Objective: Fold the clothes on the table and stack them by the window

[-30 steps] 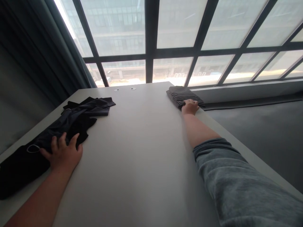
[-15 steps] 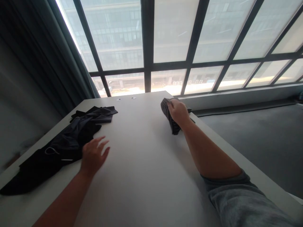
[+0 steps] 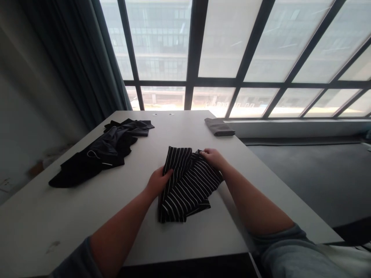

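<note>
While black clothes (image 3: 101,152) wait at upper left, both hands, left hand (image 3: 158,181) and right hand (image 3: 213,158), grip the half-unfolded striped garment (image 3: 187,185) mid-bench (image 3: 87,216).

An office-like room: a plain white table (image 3: 87,216) before tall grid-framed windows (image 3: 232,58); grey carpet (image 3: 313,181).

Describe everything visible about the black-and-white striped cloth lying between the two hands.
The black cloth with thin white stripes looks like soft, thin fabric. It lies partly unfolded and rumpled near the middle of the white table, with overlapping layers whose stripes run in different directions. The left hand grips its left edge, and the right hand holds its upper right corner. It lies apart from the pile of black clothes to the left and the folded grey cloth farther back.
</note>
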### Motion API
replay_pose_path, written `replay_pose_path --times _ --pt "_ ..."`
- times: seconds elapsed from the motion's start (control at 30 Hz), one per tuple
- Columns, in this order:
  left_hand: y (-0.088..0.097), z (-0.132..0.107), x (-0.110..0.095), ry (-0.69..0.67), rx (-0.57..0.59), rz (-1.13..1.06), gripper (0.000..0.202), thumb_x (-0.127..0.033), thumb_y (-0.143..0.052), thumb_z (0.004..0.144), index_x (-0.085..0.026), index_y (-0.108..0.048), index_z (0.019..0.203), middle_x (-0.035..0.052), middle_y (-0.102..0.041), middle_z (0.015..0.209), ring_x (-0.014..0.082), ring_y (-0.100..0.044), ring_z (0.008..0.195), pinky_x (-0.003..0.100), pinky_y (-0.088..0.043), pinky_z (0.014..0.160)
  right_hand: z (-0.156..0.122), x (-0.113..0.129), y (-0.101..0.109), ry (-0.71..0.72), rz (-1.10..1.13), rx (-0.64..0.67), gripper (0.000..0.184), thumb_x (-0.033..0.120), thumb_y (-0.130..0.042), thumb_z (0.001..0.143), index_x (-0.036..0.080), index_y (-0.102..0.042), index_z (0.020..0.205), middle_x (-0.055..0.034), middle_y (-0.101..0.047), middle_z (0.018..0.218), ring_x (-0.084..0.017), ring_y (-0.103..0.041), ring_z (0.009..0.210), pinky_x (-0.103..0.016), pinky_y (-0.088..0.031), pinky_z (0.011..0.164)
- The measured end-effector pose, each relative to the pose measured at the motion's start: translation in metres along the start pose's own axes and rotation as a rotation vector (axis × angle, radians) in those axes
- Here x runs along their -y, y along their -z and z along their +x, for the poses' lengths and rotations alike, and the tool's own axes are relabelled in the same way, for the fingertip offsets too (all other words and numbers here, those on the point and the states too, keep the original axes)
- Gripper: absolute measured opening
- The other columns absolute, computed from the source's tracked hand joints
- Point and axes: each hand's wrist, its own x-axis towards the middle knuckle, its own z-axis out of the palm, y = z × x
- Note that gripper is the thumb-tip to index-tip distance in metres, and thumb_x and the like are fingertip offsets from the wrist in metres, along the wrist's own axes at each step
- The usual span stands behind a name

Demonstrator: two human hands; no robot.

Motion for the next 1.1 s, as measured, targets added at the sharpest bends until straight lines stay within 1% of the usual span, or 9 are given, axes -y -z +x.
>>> replay_pose_path --times 0.1,0.2,0.27,0.4,0.53,0.77,0.9,1.0,1.1 --pt "0.006 0.01 0.008 0.059 -0.126 0.172 0.036 -0.039 -0.062 0.094 -0.016 -0.069 0.121 0.0135 -0.077 0.117 0.0305 -0.072 0.107 0.047 -0.057 0.098 -0.001 -0.018 0.002 0.058 -0.435 -0.066 0.015 0.026 -0.064 0.093 0.018 -0.076 0.097 -0.0113 -0.076 0.095 -0.026 -0.068 0.093 -0.036 -0.049 0.087" --pt "0.007 0.006 0.002 -0.097 -0.243 0.425 0.041 -0.027 -0.062 0.093 -0.015 -0.062 0.132 0.0157 -0.069 0.129 0.0296 -0.067 0.115 0.048 -0.053 0.104 -0.008 -0.01 -0.005 0.205 -0.529 -0.202 0.024 0.023 -0.065 0.095 0.017 -0.077 0.115 -0.0162 -0.074 0.114 -0.029 -0.067 0.107 -0.041 -0.05 0.098" --pt "0.003 -0.002 -0.007 -0.251 -0.131 0.541 0.036 -0.032 -0.059 0.098 -0.018 -0.064 0.131 0.0135 -0.07 0.124 0.0289 -0.065 0.114 0.048 -0.051 0.104 -0.014 0.001 -0.017 0.336 -0.446 -0.189 0.026 0.022 -0.062 0.097 0.018 -0.077 0.118 -0.0152 -0.073 0.118 -0.028 -0.067 0.109 -0.042 -0.051 0.102" --pt "-0.013 -0.021 -0.017 -0.325 0.181 0.715 0.053 -0.052 -0.069 0.095 -0.023 -0.066 0.139 0.0137 -0.068 0.129 0.035 -0.062 0.12 0.054 -0.05 0.105 -0.025 0.012 -0.049 0.448 -0.321 0.187 0.047 0.009 -0.063 0.091 0.021 -0.073 0.135 -0.0126 -0.07 0.131 -0.025 -0.068 0.115 -0.039 -0.053 0.105" --pt "-0.018 -0.027 -0.016 -0.337 0.275 0.785 0.05 -0.05 -0.074 0.092 -0.029 -0.07 0.138 0.0122 -0.062 0.143 0.0393 -0.053 0.135 0.06 -0.043 0.112 -0.028 0.006 -0.06 0.546 -0.362 0.28 0.06 -0.003 -0.062 0.082 0.024 -0.072 0.135 -0.0141 -0.046 0.161 -0.028 -0.064 0.127 -0.043 -0.052 0.109" --pt "-0.017 -0.029 -0.029 -0.323 0.308 0.499 0.035 -0.041 -0.066 0.098 -0.023 -0.071 0.128 0.0102 -0.07 0.131 0.0314 -0.061 0.125 0.052 -0.046 0.109 -0.034 0.031 -0.042 0.786 -0.452 0.091 0.022 0.002 -0.067 0.08 0.021 -0.069 0.092 -0.0106 -0.072 0.118 -0.029 -0.059 0.116 -0.043 -0.048 0.102" --pt "-0.019 -0.04 -0.046 -0.258 0.273 0.351 0.021 -0.042 -0.071 0.09 -0.021 -0.072 0.088 0.01 -0.07 0.107 0.0294 -0.063 0.104 0.047 -0.052 0.098 -0.053 0.053 -0.04 0.871 -0.462 0.003 0.015 0.011 -0.063 0.083 0.023 -0.057 0.076 -0.0057 -0.067 0.082 -0.024 -0.057 0.086 -0.038 -0.046 0.088" --pt "-0.016 -0.043 -0.057 -0.192 0.296 0.059 0.014 -0.032 -0.062 0.089 -0.02 -0.067 0.082 0.0073 -0.068 0.1 0.0247 -0.063 0.097 0.041 -0.052 0.093 -0.057 0.058 -0.037 0.817 -0.404 -0.073 0.016 0.012 -0.058 0.08 0.024 -0.051 0.073 -0.004 -0.063 0.075 -0.022 -0.054 0.077 -0.034 -0.042 0.079" --pt "-0.007 -0.038 -0.06 0.058 0.248 -0.307 0.014 -0.031 -0.057 0.083 -0.02 -0.063 0.09 0.0023 -0.064 0.087 0.0194 -0.06 0.083 0.033 -0.052 0.08 -0.052 0.053 -0.029 0.62 -0.327 -0.173 0.014 0.014 -0.057 0.072 0.024 -0.047 0.072 -0.0021 -0.06 0.07 -0.019 -0.048 0.068 -0.031 -0.035 0.067"
